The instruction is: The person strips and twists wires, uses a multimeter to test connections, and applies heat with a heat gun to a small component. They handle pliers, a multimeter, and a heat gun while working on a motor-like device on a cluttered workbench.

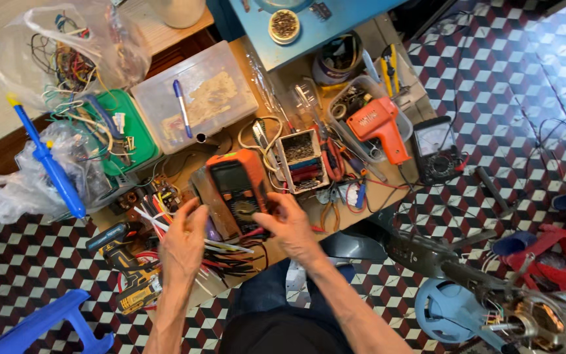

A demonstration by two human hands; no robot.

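Both hands work at the near edge of the cluttered surface (375,196). Left hand (183,242) is raised with fingers loosely curled and thumb apart; whether it pinches one of the thin wires (165,226) beneath it cannot be told. Right hand (291,226) rests its thumb and fingertips on the dial of the meter (240,187), fingers bent around the lower edge.

That meter is orange-cased with a dark face and a dim grey screen, lying flat between the hands, tilted slightly left. Its lower part is covered by the right hand, and the screen is too dim to make out.

Left of the left hand lies a yellow-and-black drill (129,272), partly under red wire. Just beyond the meter stands a small white box (302,160) of dark parts and red and blue pieces. Farther left sit a green box (129,128), a blue pump (50,164) across a crumpled clear bag (24,187), and a clear lidded tub (198,92) with a blue pen (181,108) on top. Farther right, an orange gun-shaped tool (381,128) lies in a clear tray beside a black dial meter (435,151). At the far edge, a round tin (284,25) sits on a blue board (309,29), cut off by the frame.
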